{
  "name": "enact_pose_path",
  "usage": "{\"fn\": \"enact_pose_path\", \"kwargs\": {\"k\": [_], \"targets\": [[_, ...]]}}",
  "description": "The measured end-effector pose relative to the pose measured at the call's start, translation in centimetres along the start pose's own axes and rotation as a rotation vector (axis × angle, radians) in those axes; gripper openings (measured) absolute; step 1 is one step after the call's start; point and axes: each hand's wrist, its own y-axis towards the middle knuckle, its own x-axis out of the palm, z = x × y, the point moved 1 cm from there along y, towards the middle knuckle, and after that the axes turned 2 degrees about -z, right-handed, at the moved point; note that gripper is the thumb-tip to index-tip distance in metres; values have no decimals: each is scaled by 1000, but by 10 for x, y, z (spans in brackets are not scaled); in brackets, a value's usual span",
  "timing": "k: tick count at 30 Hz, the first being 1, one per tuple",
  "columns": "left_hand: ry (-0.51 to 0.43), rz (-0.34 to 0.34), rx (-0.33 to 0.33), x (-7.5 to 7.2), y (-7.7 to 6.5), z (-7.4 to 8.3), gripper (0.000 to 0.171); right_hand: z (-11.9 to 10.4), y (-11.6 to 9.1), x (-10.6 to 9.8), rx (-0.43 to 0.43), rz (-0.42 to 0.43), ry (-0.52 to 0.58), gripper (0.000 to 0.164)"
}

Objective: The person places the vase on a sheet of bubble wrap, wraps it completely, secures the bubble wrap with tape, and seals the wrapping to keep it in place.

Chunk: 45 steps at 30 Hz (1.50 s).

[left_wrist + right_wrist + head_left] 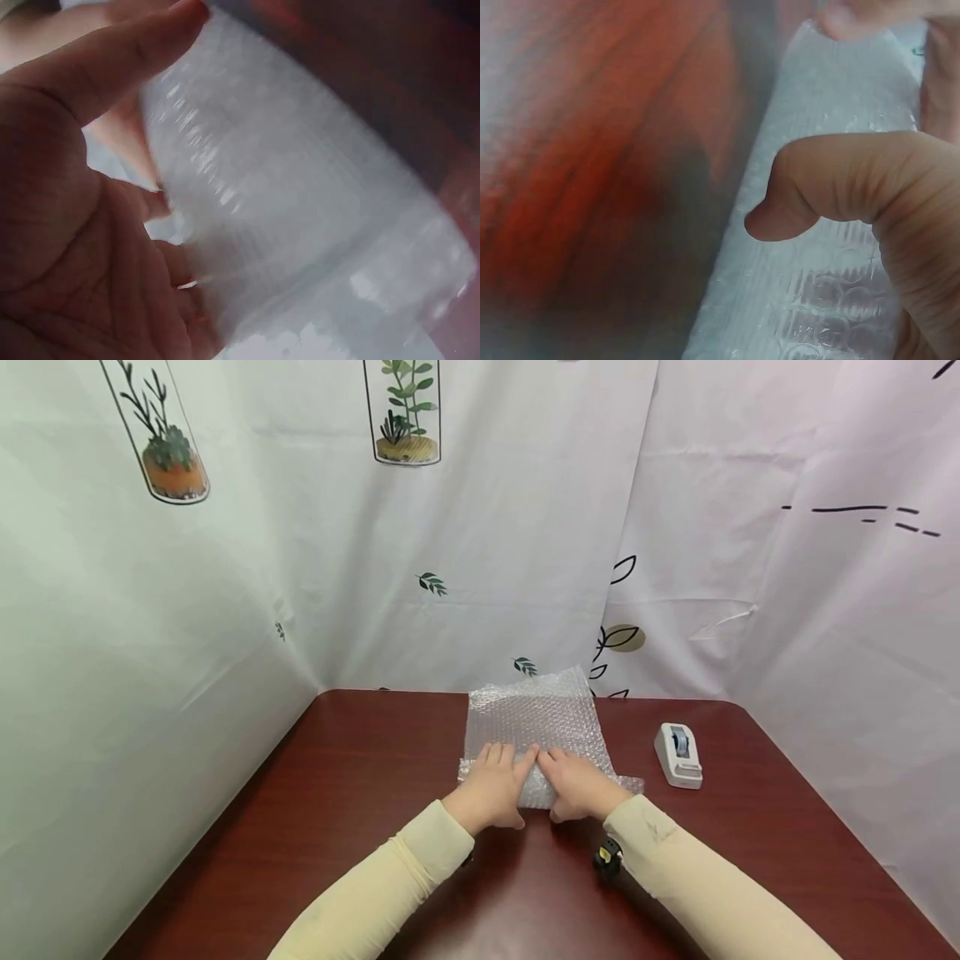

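A sheet of clear bubble wrap (536, 714) lies toward the back of the table, its far end rising against the curtain. Its near part is folded into a thick bundle, whose contents, if any, are hidden. My left hand (491, 785) holds the bundle's left part, fingers over the far side and thumb on the near side. My right hand (577, 783) grips the right part the same way, close beside the left. In the left wrist view the fingers reach behind the wrap (277, 172). A bent right thumb (832, 176) lies across the wrap in the right wrist view.
A white tape dispenser (678, 756) with a roll of tape stands on the table to the right of the wrap. Behind the dark red wooden table (375, 743) hangs a white printed curtain (487, 543), which also encloses both sides.
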Motion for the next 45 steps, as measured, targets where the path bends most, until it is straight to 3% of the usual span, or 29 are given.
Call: {"fn": "enact_pose_path", "kwargs": {"k": [7,12,15,20,29,36,45], "targets": [[159,102,0,18,6,0,125,3,9,-4,67,-120,134,99],[221,226,34,25,11,-2,110,7,12,-5,74,-176,186,102],[219,242,62,26,14,-4,106,9,13,-6,59,-182,213,98],[185,214,95,24,19,-9,110,8,8,-12,44,-154,221,95],[103,149,96,18,31,-17,93,-16,-13,-16,104,89,-62,103],[40,85,74,18,35,-22,81,-29,-20,-5,73,217,-139,99],[-41,-37,26,8,41,-22,73,-22,-18,5,-1,270,-260,86]]}}
